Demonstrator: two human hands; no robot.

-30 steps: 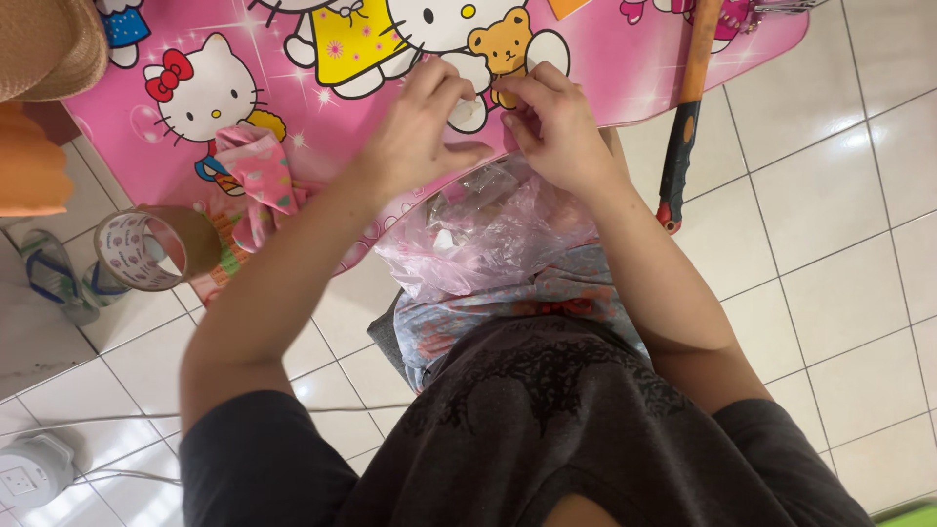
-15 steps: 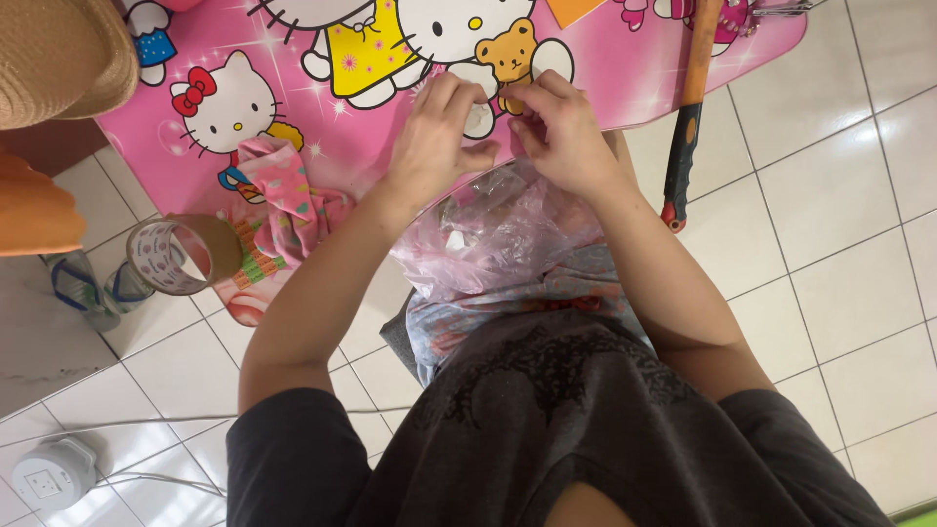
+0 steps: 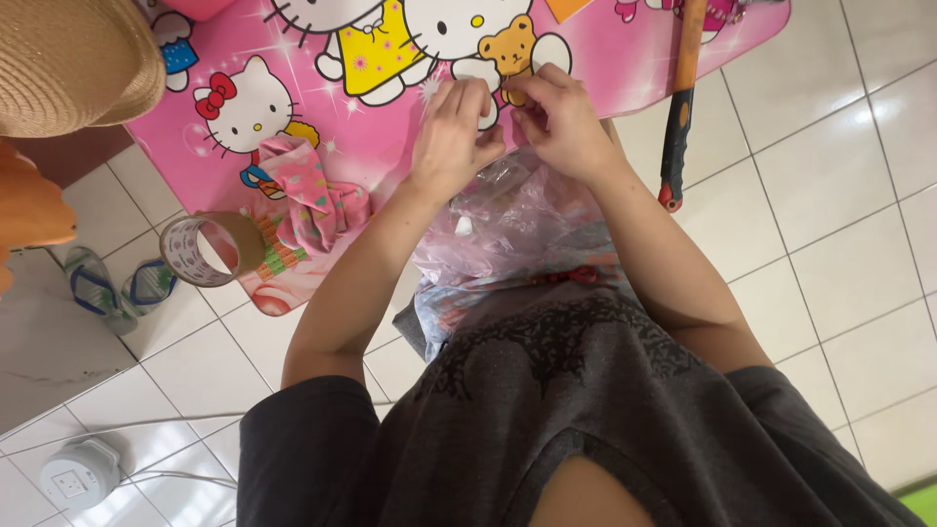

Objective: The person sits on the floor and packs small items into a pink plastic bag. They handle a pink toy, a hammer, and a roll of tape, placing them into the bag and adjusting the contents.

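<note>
My left hand and my right hand meet at the near edge of a pink cartoon-printed table. Both pinch the top of a thin pink-tinted plastic bag that rests on my lap and holds a few small items. The fingertips of both hands are close together over the bag's mouth. What the fingers hold besides the bag is hidden.
A hammer with an orange and black handle lies over the table's right edge. A roll of brown tape and a pink patterned cloth sit at the left edge. A straw hat, sandals and a white power socket are on the left.
The view has shifted so the table and objects sit further right. My hands have drawn closer together over the bag's mouth.
</note>
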